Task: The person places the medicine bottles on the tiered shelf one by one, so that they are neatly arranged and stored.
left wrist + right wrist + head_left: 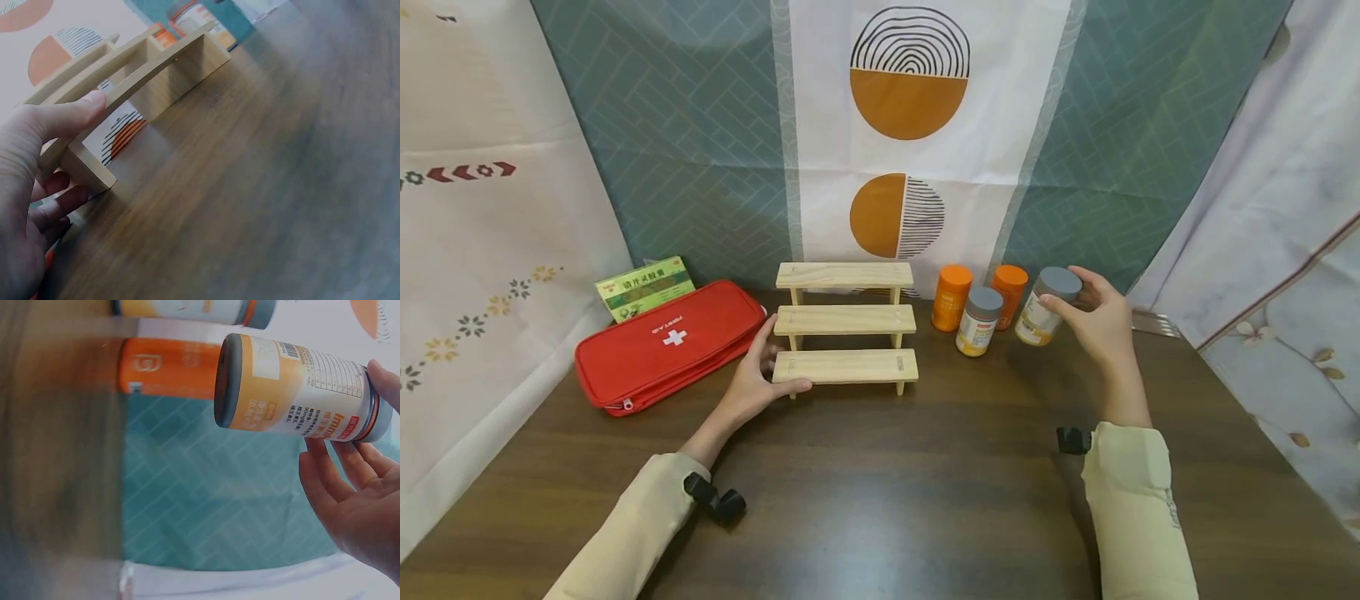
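A three-tier wooden step rack [846, 320] stands at the middle of the table. My left hand [758, 372] grips the left end of its lowest step; the left wrist view shows the thumb [94, 105] on top and fingers curled beneath. At the right, my right hand [1101, 321] holds a grey-capped supplement bottle [1039, 317] by its cap. In the right wrist view, this white and yellow bottle [297, 387] is off the table. Beside it are a second grey-capped bottle [977, 323] and two orange bottles, one left [952, 298] and one right [1009, 293].
A red first-aid pouch [670, 346] lies left of the rack, with a green medicine box [646, 287] behind it. Patterned cloth [715, 142] hangs along the table's back edge. A metallic slotted object [1156, 323] lies beyond the right hand.
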Tool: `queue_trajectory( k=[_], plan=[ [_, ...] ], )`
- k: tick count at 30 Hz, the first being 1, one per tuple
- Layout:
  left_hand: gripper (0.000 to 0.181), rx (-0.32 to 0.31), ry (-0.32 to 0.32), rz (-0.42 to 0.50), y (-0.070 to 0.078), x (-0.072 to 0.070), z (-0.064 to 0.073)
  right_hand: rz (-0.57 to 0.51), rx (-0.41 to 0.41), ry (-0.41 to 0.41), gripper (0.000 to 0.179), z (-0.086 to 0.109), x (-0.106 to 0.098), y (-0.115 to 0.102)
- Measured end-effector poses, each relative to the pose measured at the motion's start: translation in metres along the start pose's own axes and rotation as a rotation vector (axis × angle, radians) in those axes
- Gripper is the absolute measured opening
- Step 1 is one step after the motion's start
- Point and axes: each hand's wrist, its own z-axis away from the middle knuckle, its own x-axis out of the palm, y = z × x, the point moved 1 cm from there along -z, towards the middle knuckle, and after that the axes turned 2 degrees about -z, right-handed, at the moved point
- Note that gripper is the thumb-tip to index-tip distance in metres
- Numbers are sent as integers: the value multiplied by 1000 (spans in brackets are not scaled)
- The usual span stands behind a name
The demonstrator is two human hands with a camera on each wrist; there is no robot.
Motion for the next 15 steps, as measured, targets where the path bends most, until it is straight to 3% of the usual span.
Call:
queue_trajectory(
  k=[11, 15],
  plan=[
    [107, 16, -5, 6, -3, 0, -1, -78, -83, -5, 60, 9, 10, -31],
    [109, 8, -11, 7, -25, 1, -6, -157, -113, 4, 56, 10, 19, -40]
  ],
)
